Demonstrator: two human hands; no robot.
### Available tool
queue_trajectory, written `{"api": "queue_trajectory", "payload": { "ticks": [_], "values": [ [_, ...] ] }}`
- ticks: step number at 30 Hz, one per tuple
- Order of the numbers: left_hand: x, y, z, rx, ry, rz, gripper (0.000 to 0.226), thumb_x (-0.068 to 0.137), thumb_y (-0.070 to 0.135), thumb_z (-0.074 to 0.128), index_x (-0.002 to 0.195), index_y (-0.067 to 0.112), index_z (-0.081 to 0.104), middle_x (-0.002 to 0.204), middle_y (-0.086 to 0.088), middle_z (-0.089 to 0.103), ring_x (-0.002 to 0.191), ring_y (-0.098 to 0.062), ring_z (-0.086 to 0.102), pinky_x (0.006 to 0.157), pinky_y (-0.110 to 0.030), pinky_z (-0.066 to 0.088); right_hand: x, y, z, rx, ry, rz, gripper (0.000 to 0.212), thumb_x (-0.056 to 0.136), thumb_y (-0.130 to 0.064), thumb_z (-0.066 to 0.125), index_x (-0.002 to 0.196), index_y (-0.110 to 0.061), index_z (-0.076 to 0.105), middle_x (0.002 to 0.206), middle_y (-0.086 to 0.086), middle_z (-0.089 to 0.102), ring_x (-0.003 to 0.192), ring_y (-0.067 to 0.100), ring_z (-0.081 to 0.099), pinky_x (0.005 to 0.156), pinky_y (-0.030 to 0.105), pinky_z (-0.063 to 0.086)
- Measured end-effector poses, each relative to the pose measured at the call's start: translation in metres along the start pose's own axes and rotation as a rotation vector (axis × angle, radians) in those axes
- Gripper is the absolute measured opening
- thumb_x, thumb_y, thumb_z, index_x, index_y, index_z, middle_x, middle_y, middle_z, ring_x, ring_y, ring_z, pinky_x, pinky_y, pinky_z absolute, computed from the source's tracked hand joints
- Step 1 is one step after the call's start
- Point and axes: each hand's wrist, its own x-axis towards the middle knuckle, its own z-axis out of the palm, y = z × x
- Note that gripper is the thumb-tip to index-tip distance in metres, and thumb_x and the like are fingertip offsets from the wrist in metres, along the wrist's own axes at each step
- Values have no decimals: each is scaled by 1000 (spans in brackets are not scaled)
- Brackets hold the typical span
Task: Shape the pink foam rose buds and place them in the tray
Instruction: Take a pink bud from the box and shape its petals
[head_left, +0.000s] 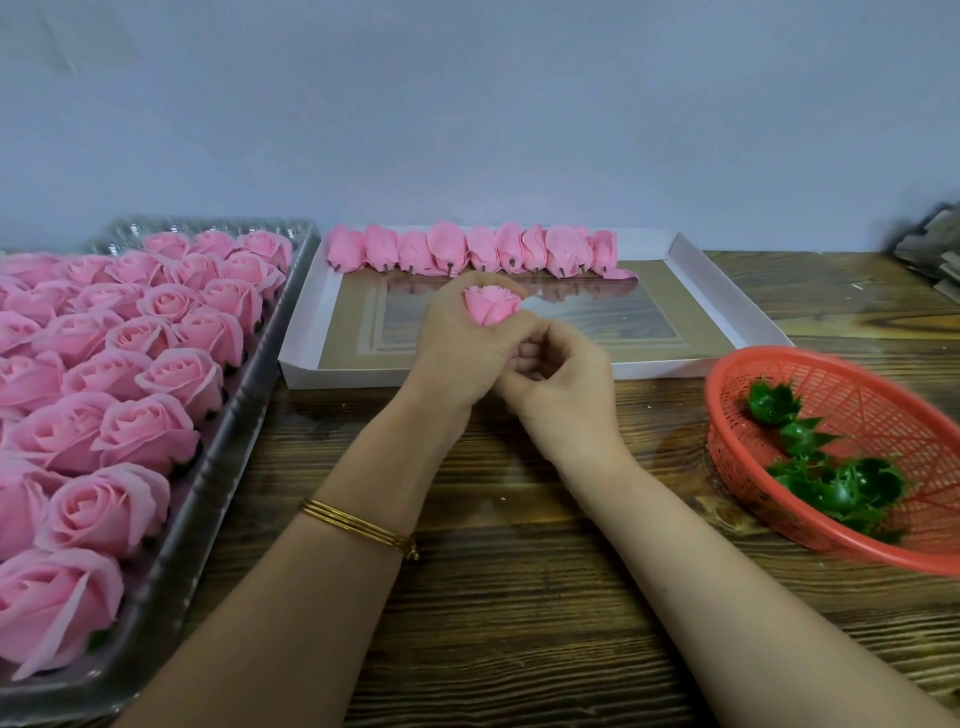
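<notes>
My left hand (457, 343) grips a pink foam rose bud (491, 306) with its fingers wrapped round it, petals pointing up, above the front part of the white tray (306, 332). My right hand (558, 374) is curled just beside and below it, fingertips at the bud's base, which is hidden; whether it pinches the base does not show. A row of several shaped pink buds (472, 249) lies along the tray's back edge, stems toward me.
A clear plastic tray (218, 467) full of open pink foam roses (130, 364) fills the left side. A red plastic basket (852, 447) with green sepals (826, 467) sits at the right. The wooden table (519, 597) lies under my forearms; a wall stands behind.
</notes>
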Motion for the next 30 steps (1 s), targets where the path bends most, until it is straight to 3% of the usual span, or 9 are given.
{"api": "queue_trajectory", "payload": {
  "ticks": [4, 9, 16, 20, 23, 27, 30],
  "values": [
    [1, -3, -1, -23, -19, -23, 27, 64, 1, 73, 81, 19, 62, 62, 6, 63, 55, -10, 60, 51, -23, 50, -2, -5, 1, 70, -25, 28, 27, 73, 11, 72, 76, -13, 62, 64, -8, 60, 57, 0, 54, 58, 15, 47],
    [3, -1, -4, -67, -50, -71, 48, 56, 8, 77, 100, 12, 60, 77, -5, 61, 56, -14, 61, 51, -30, 54, -2, -8, -1, 235, -78, 107, 27, 76, 15, 69, 77, -12, 63, 53, -14, 59, 51, -4, 52, 51, 12, 42],
    [1, 5, -10, -47, -168, -54, 27, 71, 0, 81, 85, 17, 65, 61, 7, 64, 53, -13, 60, 49, -26, 53, -3, -10, -5, 274, -108, 188, 16, 80, 12, 63, 87, -2, 69, 60, 0, 62, 51, 2, 52, 52, 19, 41],
    [0, 7, -11, -8, -176, -48, 23, 66, 16, 81, 83, 19, 67, 64, 4, 61, 55, -15, 54, 45, -23, 42, -2, -12, -5, 362, -174, 234, 11, 80, 6, 62, 77, -4, 67, 63, 8, 60, 57, 9, 53, 57, 24, 38],
    [0, 6, -11, 5, -182, -36, 15, 75, 14, 81, 82, 20, 68, 63, 3, 61, 49, -11, 52, 39, -19, 37, -1, -12, -6, 489, -226, 299, 16, 85, 8, 57, 79, -3, 67, 66, 8, 60, 62, 12, 56, 56, 20, 41],
    [2, 4, -11, -24, -99, -22, 13, 80, 10, 78, 78, 19, 69, 66, 1, 63, 58, -12, 59, 47, -21, 48, -3, -10, -4, 474, -155, 306, 13, 81, 7, 67, 90, -3, 67, 71, 5, 68, 73, 17, 64, 65, 22, 50],
    [4, 2, -10, -26, -40, -10, 15, 78, 11, 80, 84, 17, 69, 83, -5, 68, 69, -13, 64, 58, -26, 55, -3, -9, -3, 371, -78, 262, 19, 77, 8, 73, 88, -4, 64, 66, -1, 67, 67, 12, 63, 66, 21, 51]
  ]
}}
